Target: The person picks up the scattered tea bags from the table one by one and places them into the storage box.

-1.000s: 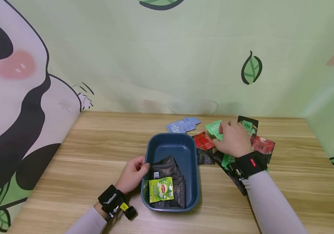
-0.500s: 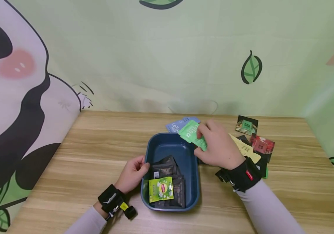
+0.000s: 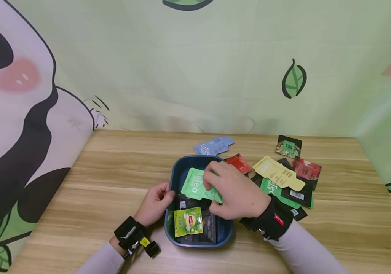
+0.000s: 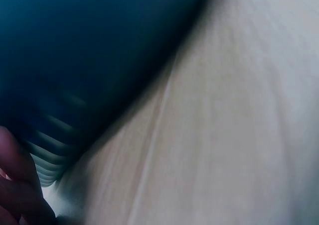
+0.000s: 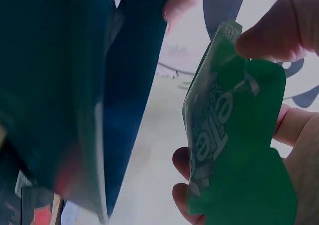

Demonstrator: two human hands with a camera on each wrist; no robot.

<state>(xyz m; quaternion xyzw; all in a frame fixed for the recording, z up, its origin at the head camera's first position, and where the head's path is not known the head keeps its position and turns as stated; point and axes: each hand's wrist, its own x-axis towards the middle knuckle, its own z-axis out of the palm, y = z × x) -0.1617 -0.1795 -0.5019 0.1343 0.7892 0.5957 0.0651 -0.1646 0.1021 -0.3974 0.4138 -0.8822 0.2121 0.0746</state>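
Observation:
A dark blue plastic bin (image 3: 199, 245) rests on the table, with several black sachets (image 3: 209, 224) and one yellow-green Lipton tea bag packet (image 3: 188, 222) inside. My left hand (image 3: 155, 203) pinches the bin's left rim, thumb on top. Over the bin's far half, my right hand (image 3: 238, 190) holds a green LeTea tea sachet (image 3: 193, 183) between thumb and fingers. That sachet faces the camera in the right wrist view, gripped near its notched end. The left wrist view is blurred and mostly filled by the bin's outer wall (image 4: 75, 51).
Right of the bin lies a loose pile: a yellow sachet (image 3: 277, 173), a green sachet (image 3: 270, 186), a red sachet (image 3: 239, 163) and black ones (image 3: 298, 195). A blue sachet (image 3: 213, 146) lies behind the bin. A printed backdrop (image 3: 188, 76) rises along the table's far edge.
My right hand has taken the green sachet from the pile and carried it left over the bin, uncovering the yellow sachet. My left hand and the bin have stayed put.

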